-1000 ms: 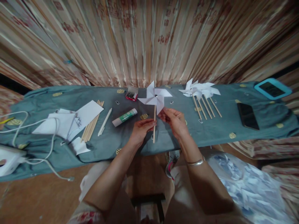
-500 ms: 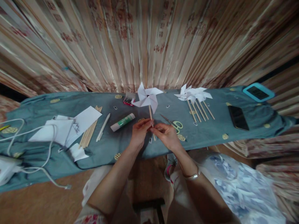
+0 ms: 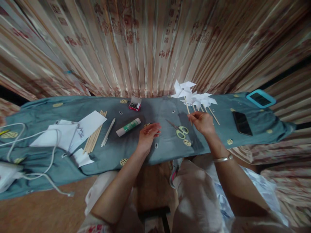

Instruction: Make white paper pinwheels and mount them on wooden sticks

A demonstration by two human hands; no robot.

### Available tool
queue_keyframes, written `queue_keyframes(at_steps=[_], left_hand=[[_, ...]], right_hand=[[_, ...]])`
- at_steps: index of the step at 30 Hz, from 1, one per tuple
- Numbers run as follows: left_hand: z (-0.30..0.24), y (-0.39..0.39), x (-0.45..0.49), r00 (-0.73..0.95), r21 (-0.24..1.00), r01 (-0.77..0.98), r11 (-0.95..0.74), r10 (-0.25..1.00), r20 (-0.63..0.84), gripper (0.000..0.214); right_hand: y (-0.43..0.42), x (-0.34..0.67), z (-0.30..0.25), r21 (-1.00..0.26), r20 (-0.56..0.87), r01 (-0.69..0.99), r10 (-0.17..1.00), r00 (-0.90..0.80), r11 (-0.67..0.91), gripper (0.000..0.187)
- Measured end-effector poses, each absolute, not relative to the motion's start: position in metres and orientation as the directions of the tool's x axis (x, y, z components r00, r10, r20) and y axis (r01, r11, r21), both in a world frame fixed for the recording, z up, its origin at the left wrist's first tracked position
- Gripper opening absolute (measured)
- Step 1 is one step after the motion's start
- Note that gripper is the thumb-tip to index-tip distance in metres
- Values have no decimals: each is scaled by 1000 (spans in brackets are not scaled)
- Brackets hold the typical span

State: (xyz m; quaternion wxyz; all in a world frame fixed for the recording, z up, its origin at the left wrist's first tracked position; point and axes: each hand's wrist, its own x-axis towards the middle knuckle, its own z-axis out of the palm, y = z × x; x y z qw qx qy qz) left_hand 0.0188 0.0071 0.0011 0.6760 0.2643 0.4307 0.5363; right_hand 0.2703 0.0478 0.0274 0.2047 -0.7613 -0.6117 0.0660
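Observation:
In my right hand point(image 3: 202, 122) is the wooden stick of a white paper pinwheel point(image 3: 182, 89), pinched between closed fingers. Its vanes are up at the far edge of the table, partly in front of a row of other paper pinwheels point(image 3: 205, 99) that lie with their sticks toward me. My left hand point(image 3: 148, 134) hovers over the middle of the cloth, holding nothing, its fingers loosely curved and apart. Between the hands lie scissors point(image 3: 181, 132) with pale green handles. A green and white glue stick point(image 3: 128, 127) is just left of my left hand.
On the grey-green tablecloth point(image 3: 160, 155) lie a red box of pins point(image 3: 134, 105), a white pen point(image 3: 108, 132), wooden sticks point(image 3: 93, 139) and white paper sheets point(image 3: 60, 136). A white cable point(image 3: 52, 161) runs at the left. A phone point(image 3: 242, 123) and a blue-framed device point(image 3: 261, 98) are at the right.
My right hand has carried the pinwheel rightward to the row of other pinwheels. My left hand has let go of its stick and stays near the middle. The box of pins is uncovered.

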Motion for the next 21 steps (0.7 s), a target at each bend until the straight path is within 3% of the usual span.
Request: queue_keyframes(at_steps=[2, 8, 21], left_hand=[[1, 7, 19, 55, 816, -500, 289, 951, -303, 36], [1, 7, 20, 64, 816, -500, 291, 952, -300, 34], [-1, 7, 21, 77, 823, -478, 307, 948, -309, 33]], right_hand=[[55, 286, 23, -240, 88, 941, 959, 268, -240, 32], [66, 300, 6, -113, 39, 948, 952, 302, -296, 32], [72, 302, -4, -25, -31, 940, 940, 340, -341, 37]])
